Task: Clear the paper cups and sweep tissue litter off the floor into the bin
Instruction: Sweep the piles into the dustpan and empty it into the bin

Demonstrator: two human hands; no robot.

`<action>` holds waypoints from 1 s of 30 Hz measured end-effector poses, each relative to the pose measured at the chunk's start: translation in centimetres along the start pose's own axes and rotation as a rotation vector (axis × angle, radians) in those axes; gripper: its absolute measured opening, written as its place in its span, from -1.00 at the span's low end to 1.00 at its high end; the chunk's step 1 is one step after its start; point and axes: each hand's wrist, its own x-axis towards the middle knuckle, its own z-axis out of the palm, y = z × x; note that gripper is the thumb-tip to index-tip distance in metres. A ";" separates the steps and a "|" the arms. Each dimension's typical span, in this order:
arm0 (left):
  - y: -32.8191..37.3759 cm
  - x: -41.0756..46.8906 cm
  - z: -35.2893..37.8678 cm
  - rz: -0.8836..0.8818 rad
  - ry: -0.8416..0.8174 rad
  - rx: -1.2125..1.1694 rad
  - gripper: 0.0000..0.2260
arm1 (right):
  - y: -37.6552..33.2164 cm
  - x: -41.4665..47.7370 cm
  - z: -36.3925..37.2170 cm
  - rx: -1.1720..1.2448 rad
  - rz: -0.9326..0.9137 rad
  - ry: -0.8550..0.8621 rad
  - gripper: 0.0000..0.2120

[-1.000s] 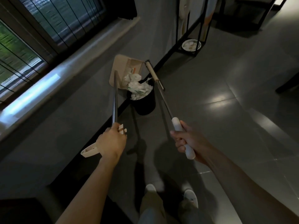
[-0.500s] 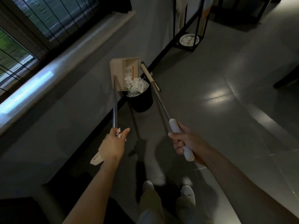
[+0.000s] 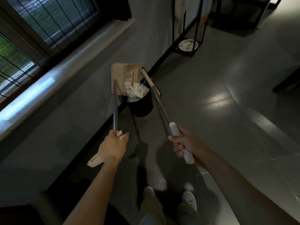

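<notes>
— Nearly done, is it?
— Looks so. The dustpan (image 3: 125,78) is tipped over the bin (image 3: 141,105), with tissue litter (image 3: 136,91) heaped at the bin's rim and some yet in the pan. No cups or scraps show on the floor near the bin.
— And the hands?
— Well back from the bin, the left hand (image 3: 113,146) curls round the dustpan's pole, a tissue scrap (image 3: 119,134) pinched at its fingertips. The right hand (image 3: 186,143) wraps the broom (image 3: 150,79), whose head is beside the bin.
</notes>
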 end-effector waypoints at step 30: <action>-1.2 -4.9 -2.1 0.075 0.117 0.161 -0.68 | -1.7 -2.2 -1.3 0.118 -0.065 -0.108 -0.67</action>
